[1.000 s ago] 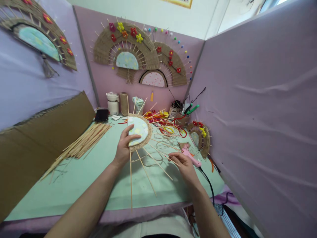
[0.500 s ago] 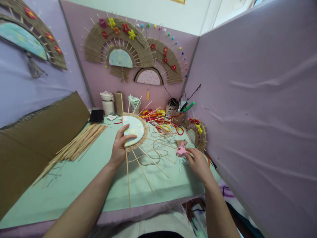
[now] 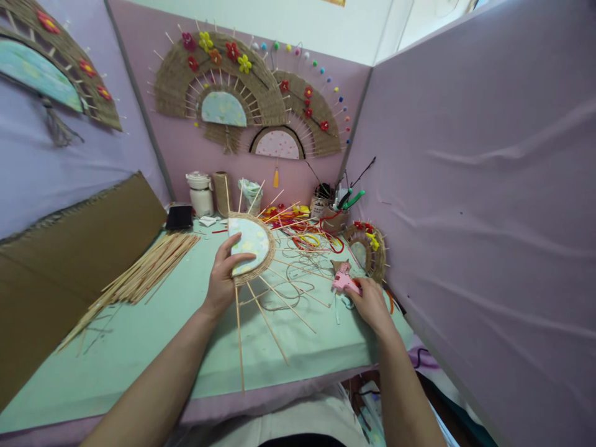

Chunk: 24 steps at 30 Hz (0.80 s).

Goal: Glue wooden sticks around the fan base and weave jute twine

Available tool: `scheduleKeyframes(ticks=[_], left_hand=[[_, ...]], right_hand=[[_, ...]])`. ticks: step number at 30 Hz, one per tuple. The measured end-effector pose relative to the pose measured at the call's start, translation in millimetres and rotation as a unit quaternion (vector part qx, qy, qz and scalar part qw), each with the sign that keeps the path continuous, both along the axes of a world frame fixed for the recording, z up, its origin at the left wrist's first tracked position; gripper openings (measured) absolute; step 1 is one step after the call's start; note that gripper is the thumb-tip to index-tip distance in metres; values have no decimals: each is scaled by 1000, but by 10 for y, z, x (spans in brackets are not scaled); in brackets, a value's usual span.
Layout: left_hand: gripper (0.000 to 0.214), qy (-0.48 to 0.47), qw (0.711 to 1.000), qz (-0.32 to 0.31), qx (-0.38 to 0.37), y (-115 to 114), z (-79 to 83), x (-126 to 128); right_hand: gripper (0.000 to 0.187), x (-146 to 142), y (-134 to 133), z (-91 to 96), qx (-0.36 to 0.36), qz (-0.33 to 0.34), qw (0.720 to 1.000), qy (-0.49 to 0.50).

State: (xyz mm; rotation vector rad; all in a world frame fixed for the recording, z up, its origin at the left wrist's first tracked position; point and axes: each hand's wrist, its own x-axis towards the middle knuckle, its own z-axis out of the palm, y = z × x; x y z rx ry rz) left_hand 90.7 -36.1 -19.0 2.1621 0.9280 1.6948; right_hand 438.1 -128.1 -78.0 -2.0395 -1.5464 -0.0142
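My left hand (image 3: 225, 273) is closed round the straight edge of a half-round fan frame (image 3: 254, 239), thumb and fingers over its pale blue-and-yellow fabric face. Twine is wound along the frame's curved rim, and thin wooden sticks (image 3: 267, 323) fan out from it over the table. At the right, my right hand (image 3: 371, 304) grips a pink hot glue gun (image 3: 344, 279) by its handle end, low over the table. A small brown scrap (image 3: 336, 266) lies by the glue gun, partly hidden by it. Loose twine (image 3: 298, 292) curls between the two hands.
A pile of thin sticks (image 3: 135, 267) lies at the left beside a cardboard sheet (image 3: 69, 261). Behind stand a white jar (image 3: 201, 197), a twine roll (image 3: 222, 192) and a tool cup (image 3: 334, 218). Red and yellow cords (image 3: 302, 233) tangle near a small finished fan (image 3: 377, 254).
The glue gun has turned in my right hand, showing more of its side, and that hand has lowered slightly. My left hand keeps the fan frame steady; the view has shifted a little.
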Motion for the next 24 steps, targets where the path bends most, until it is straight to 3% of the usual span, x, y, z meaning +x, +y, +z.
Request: scheduleKeyframes(ticks=[7, 13, 17, 20, 24], left_hand=[[30, -1, 1000, -3, -2, -7, -5, 0], [30, -1, 1000, 1, 0, -4, -7, -2], [30, -5, 1000, 1, 0, -6, -12, -4], [29, -3, 1000, 0, 1, -13, -11, -2], [29, 1, 1000, 7, 2, -21, -2, 7]], right_hand=[[47, 18, -110, 239, 166, -18, 974, 150], [50, -217, -295, 495, 214, 25, 903, 370], [45, -373, -433, 652, 272, 35, 861, 428], [47, -498, -556, 754, 247, 61, 867, 428], [48, -747, -694, 837, 106, 154, 884, 429]])
